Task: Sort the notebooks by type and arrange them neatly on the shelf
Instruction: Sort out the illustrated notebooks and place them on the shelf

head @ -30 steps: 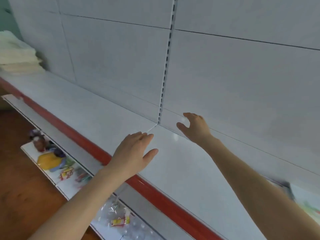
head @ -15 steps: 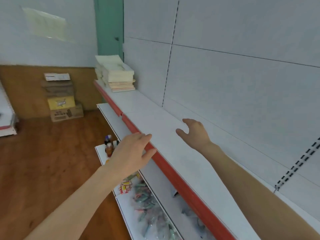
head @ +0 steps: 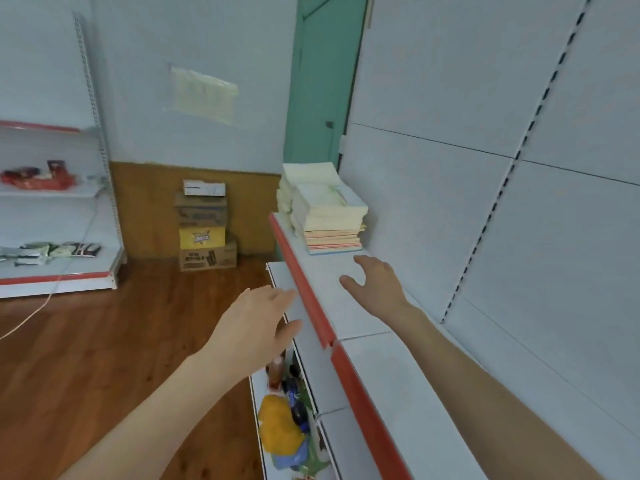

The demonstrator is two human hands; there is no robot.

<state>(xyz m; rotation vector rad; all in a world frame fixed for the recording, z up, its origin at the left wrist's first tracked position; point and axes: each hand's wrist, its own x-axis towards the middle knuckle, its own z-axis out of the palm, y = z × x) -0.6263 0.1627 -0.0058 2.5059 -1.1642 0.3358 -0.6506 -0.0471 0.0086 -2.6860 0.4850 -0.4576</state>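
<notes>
head-worn view, looking forward and down along shelf (head: 349, 299)

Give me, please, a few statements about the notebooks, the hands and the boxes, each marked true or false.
1. The notebooks lie in stacks at the far end of the shelf. True.
2. The right hand holds a notebook. False: it is empty, its fingers relaxed, over the bare shelf short of the stacks.
3. The left hand is open and holds nothing. True.
4. The boxes stand on the shelf beside the notebooks. False: they are stacked on the floor, to the left of the shelf.
</notes>
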